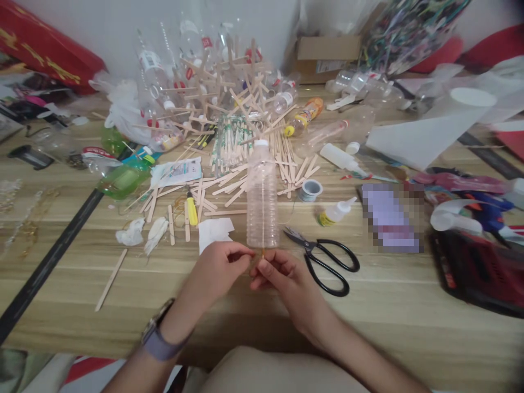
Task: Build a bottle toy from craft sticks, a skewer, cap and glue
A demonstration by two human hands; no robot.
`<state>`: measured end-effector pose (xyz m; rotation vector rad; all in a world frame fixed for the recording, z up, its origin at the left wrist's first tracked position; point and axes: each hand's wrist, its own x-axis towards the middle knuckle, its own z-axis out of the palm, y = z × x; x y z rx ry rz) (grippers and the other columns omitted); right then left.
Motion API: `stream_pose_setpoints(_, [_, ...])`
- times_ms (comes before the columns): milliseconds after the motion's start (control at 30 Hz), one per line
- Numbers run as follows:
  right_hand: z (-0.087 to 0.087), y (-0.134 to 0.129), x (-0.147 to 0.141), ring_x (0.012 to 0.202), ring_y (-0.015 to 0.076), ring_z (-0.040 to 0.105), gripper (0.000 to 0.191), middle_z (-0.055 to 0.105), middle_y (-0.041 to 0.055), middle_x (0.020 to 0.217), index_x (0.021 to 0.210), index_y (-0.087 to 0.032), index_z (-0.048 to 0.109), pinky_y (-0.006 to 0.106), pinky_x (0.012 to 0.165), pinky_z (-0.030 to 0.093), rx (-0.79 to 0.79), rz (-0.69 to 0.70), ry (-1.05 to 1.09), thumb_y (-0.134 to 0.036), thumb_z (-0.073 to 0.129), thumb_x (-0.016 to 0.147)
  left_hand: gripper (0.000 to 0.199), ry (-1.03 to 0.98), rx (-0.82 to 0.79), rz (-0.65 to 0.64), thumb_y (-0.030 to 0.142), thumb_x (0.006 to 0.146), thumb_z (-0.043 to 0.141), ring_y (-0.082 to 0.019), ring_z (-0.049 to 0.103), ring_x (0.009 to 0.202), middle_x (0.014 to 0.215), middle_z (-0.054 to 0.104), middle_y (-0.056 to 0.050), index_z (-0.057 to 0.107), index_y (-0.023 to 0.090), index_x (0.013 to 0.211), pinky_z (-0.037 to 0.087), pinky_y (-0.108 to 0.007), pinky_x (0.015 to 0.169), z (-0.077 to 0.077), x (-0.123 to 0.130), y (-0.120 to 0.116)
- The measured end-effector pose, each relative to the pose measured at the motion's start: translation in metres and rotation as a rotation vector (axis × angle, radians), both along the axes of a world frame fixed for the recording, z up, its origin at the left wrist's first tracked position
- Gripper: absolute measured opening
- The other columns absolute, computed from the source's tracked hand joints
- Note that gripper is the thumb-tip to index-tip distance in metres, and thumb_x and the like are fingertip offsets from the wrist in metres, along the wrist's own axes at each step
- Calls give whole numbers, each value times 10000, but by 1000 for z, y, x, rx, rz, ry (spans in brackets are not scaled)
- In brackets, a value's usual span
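A clear ribbed plastic bottle (262, 202) with a white cap lies in the middle of the table, cap away from me. At its near end my right hand (282, 275) pinches something thin and orange-brown, too small to name. My left hand (223, 267) is beside it, thumb and forefinger pressed together near the bottle's base; what they hold, if anything, cannot be made out. Black-handled scissors (323, 256) lie open to the right of the bottle. White paper (215, 232) lies just left of it.
Wooden sticks (229, 185) are strewn beyond the bottle, before a pile of clear bottles. A glue bottle (336, 213), a thread spool (310, 190) and a yellow-handled tool (191, 210) lie nearby. A green bottle (125, 180) is at left, a red-black case (481, 267) at right.
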<state>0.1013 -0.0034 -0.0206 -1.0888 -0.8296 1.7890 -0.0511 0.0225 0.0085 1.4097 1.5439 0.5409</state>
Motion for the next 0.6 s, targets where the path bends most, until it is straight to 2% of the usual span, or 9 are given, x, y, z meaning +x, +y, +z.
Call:
stream_pose_setpoints(133, [-1, -2, 1, 558, 118, 649, 367, 645, -12, 658, 690, -175, 630, 251, 579, 529, 50, 44, -23, -525, 734, 728, 194, -112, -173, -272, 231, 719, 594, -127, 500, 505, 496, 595, 35, 763, 215, 625, 319, -219, 505, 4, -11, 22])
stream_pose_setpoints(233, [0, -4, 2, 505, 113, 634, 400, 635, -21, 613, 679, -170, 623, 243, 532, 512, 16, 90, -27, -551, 740, 701, 127, -181, -236, -356, 267, 669, 682, -115, 469, 470, 457, 579, 39, 763, 226, 579, 325, -214, 491, 6, -16, 30])
stream_pose_setpoints(333, [2, -4, 2, 432, 97, 605, 423, 626, -32, 566, 657, -162, 598, 216, 468, 476, -70, 112, -11, -557, 747, 685, 84, -367, -279, -275, 291, 640, 752, -123, 508, 507, 498, 631, 25, 769, 226, 590, 372, -221, 532, 0, -14, 24])
stream_pose_setpoints(400, [4, -3, 1, 390, 83, 580, 424, 616, -41, 529, 665, -155, 599, 191, 428, 441, -131, 123, 29, -547, 760, 674, 125, -618, -336, -112, 320, 612, 805, -143, 565, 554, 541, 668, 4, 784, 210, 668, 422, -239, 581, -8, -9, 15])
stream_pose_setpoints(500, [5, -1, 1, 355, 66, 553, 409, 611, -45, 503, 662, -143, 611, 169, 398, 410, -193, 129, 103, -508, 797, 648, 256, -744, -363, -24, 457, 656, 786, -142, 591, 543, 525, 649, 10, 760, 209, 716, 458, -257, 611, -20, 1, 1])
stream_pose_setpoints(600, [5, 2, 0, 375, 63, 571, 391, 633, -32, 524, 614, -137, 603, 166, 424, 437, -206, 97, 152, -454, 831, 623, 355, -793, -368, 15, 574, 629, 768, -118, 550, 472, 499, 599, 48, 710, 229, 691, 453, -248, 558, -27, 12, -11])
